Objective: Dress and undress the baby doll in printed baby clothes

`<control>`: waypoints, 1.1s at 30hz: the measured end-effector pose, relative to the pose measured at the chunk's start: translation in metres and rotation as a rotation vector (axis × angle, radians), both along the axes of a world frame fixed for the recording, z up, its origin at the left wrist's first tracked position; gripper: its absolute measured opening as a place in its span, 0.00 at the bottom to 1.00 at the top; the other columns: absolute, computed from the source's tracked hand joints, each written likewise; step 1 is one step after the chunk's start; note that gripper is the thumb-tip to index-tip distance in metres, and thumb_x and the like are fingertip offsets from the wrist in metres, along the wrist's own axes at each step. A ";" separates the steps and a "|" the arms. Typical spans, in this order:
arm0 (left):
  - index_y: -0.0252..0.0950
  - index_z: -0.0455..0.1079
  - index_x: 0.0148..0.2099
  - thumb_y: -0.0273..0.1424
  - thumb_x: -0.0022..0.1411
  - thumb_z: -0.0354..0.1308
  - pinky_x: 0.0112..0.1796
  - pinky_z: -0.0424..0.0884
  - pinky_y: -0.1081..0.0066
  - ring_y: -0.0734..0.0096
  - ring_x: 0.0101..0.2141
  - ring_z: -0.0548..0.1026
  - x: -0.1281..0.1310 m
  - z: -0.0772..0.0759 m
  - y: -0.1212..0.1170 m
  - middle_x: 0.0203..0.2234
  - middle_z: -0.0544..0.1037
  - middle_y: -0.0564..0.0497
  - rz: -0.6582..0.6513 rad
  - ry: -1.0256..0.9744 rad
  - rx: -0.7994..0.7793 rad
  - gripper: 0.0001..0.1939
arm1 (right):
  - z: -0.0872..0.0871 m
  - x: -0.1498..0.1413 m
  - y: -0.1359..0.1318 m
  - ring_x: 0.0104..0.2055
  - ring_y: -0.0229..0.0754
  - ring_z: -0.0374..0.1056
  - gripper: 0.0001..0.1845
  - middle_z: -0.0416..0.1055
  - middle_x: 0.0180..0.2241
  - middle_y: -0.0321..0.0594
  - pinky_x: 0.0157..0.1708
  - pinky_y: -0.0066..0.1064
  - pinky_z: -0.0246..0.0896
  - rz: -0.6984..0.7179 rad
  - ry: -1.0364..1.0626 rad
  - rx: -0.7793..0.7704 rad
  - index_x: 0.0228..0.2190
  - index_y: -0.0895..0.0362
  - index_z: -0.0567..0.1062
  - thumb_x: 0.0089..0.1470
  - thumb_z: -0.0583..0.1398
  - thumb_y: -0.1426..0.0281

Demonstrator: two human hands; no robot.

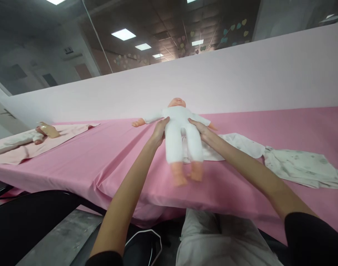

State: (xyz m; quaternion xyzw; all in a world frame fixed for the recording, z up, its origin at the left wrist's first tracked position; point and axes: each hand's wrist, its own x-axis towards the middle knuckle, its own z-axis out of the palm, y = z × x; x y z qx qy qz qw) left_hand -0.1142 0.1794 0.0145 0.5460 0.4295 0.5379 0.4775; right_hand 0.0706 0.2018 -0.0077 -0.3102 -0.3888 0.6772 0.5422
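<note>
A baby doll (pixel 178 122) with a white cloth body hangs in front of me, its head away from me and its bare feet towards me. My left hand (pixel 159 131) grips it at the waist on the left side, thumb on the front. On the opposite side my right hand (pixel 199 129) holds it the same way; the fingers behind the doll are hidden. The doll's arms spread out sideways and its feet are slightly blurred. Behind and below it a white baby garment (pixel 238 143) lies on the pink cloth (pixel 119 144), partly covered by my right arm.
To the right lies a pale patterned garment (pixel 304 166). At far left another doll (pixel 22 139) and a yellowish bottle (pixel 49 130) rest on a light pink mat (pixel 71 132). Black chairs (pixel 41 218) stand at the front left. A white wall (pixel 241 77) with glass above backs the table.
</note>
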 end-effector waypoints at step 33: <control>0.36 0.65 0.54 0.40 0.56 0.59 0.54 0.64 0.60 0.59 0.50 0.72 0.154 -0.101 -0.014 0.48 0.74 0.45 -0.509 -0.227 -0.080 0.24 | -0.061 0.175 -0.062 0.41 0.49 0.72 0.18 0.76 0.33 0.46 0.45 0.41 0.69 -0.159 -0.016 -0.203 0.44 0.59 0.71 0.55 0.58 0.60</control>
